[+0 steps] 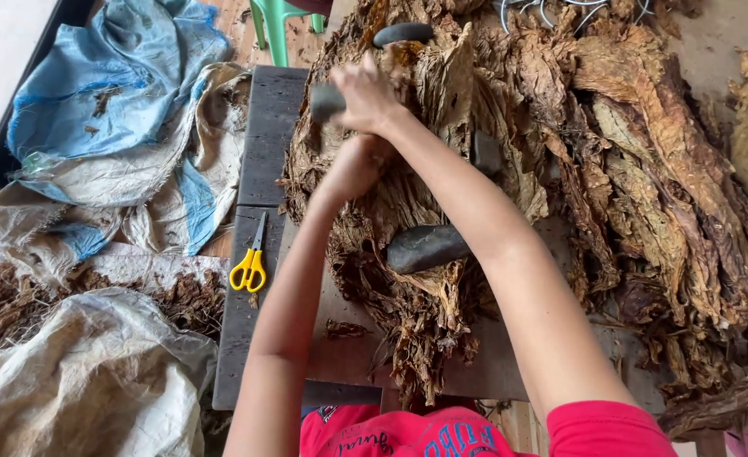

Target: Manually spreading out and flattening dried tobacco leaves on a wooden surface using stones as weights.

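Two hands stacked over the dried leaf pile point(442, 127) on the grey table point(264, 127) — right hand point(365, 95) clamped on a dark stone point(327, 101), left hand point(359, 165) pressing leaves flat just below. Other stones point(425, 247) sit on the pile as weights — scissors point(250, 264) parked clear at the edge.

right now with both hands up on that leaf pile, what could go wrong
The right hand grips a dark stone above the left hand; if it slips, it could strike those fingers. The dried leaves overhang the table edge and look brittle, so pressing may crumble or spill them. The scissors lie near the left elbow and could be knocked off.
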